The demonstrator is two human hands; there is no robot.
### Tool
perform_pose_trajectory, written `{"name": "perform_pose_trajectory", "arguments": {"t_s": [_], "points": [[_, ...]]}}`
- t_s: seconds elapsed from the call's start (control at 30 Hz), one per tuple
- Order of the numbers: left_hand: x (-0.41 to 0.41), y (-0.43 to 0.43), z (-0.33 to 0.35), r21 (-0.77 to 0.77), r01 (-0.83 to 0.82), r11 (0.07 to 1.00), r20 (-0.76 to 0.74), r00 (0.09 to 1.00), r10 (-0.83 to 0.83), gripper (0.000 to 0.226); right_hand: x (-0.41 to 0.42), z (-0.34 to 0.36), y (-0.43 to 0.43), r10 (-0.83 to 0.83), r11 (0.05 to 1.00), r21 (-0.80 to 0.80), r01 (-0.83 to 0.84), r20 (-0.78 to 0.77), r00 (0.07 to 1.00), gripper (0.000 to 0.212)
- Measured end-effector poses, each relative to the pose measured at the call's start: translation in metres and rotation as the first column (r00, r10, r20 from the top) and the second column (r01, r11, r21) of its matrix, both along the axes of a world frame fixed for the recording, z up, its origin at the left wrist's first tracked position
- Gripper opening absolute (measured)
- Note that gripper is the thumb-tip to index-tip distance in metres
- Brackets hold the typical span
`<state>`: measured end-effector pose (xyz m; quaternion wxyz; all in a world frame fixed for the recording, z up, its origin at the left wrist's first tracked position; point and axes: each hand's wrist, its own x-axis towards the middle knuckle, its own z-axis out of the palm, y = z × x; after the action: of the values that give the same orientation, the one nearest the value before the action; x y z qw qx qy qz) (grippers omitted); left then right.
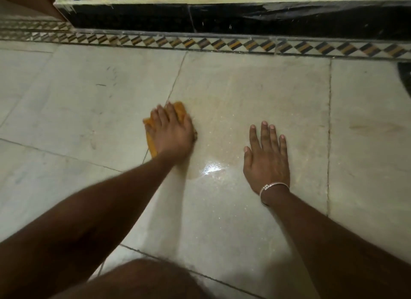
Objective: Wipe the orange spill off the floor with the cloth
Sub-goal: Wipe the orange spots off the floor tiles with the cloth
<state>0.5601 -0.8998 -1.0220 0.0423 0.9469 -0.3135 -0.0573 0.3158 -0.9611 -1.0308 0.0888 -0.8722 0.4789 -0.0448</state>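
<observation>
We've got the floor [66,103]: smooth pale tile, wet, prob. slick. The spill [220,129] is a thin orange film at centre, w/ glare at its 6 o'clock edge. Right hand [265,158] lies flat at the spill's 3 o'clock, fingers spread, grip empty, likely propping us. Left hand [172,131], at 9 o'clock, presses the cloth [180,109] w/ fingers fairly straight over it, grip not closed round it. Cloth looks small, soft, light, prob. soaked; we'd work it by palm pressure on top. Bracelet [274,184] on right wrist.
</observation>
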Motion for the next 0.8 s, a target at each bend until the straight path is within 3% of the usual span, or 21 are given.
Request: {"name": "perform_pose_trajectory", "arguments": {"t_s": [0.1,0.17,0.27,0.33,0.4,0.5,0.6,0.67,0.73,0.8], "points": [[-0.07,0.021,-0.007,-0.023,0.041,0.999,0.003,0.999,-0.041,0.079,0.0,-0.002,0.001,-0.008,1.0,0.0,0.008,-0.009,1.0,0.063],[-0.101,0.007,-0.007,-0.052,0.239,0.97,-0.011,0.971,-0.239,0.079,0.0,-0.001,0.0,-0.004,1.0,-0.003,0.004,-0.013,1.0,0.063],[-0.073,-0.033,0.006,0.009,0.534,0.845,-0.045,0.845,-0.533,0.076,0.0,-0.001,-0.001,0.013,1.0,-0.011,-0.013,-0.013,1.0,0.065],[-0.028,-0.034,0.015,0.053,0.477,0.877,-0.031,0.879,-0.476,0.073,-0.001,0.001,0.0,0.019,1.0,-0.002,-0.019,-0.013,1.0,0.065],[0.009,-0.012,0.018,0.074,0.263,0.962,-0.022,0.965,-0.262,0.071,-0.002,0.002,-0.002,0.025,0.999,0.021,-0.025,-0.007,1.0,0.062],[0.017,0.027,0.021,0.059,0.067,0.996,-0.108,0.992,-0.06,0.075,-0.004,0.005,-0.004,0.03,0.995,0.093,-0.03,0.003,1.0,0.062],[-0.009,0.042,0.03,0.08,0.1,0.992,-0.165,0.983,-0.086,0.079,-0.004,0.017,-0.012,0.021,0.974,0.224,-0.033,0.058,0.998,0.062],[-0.019,0.048,0.04,0.099,0.099,0.99,-0.119,0.989,-0.087,0.081,-0.004,0.028,-0.021,-0.013,0.925,0.377,-0.051,0.166,0.986,0.055],[-0.023,0.054,0.055,0.167,0.14,0.976,0.001,0.99,-0.142,0.067,-0.012,0.04,-0.027,-0.088,0.864,0.499,-0.063,0.273,0.958,0.048],[-0.022,0.058,0.069,0.208,0.268,0.941,0.083,0.953,-0.29,0.039,-0.019,0.049,-0.027,-0.133,0.835,0.545,-0.073,0.329,0.935,0.046]]}}
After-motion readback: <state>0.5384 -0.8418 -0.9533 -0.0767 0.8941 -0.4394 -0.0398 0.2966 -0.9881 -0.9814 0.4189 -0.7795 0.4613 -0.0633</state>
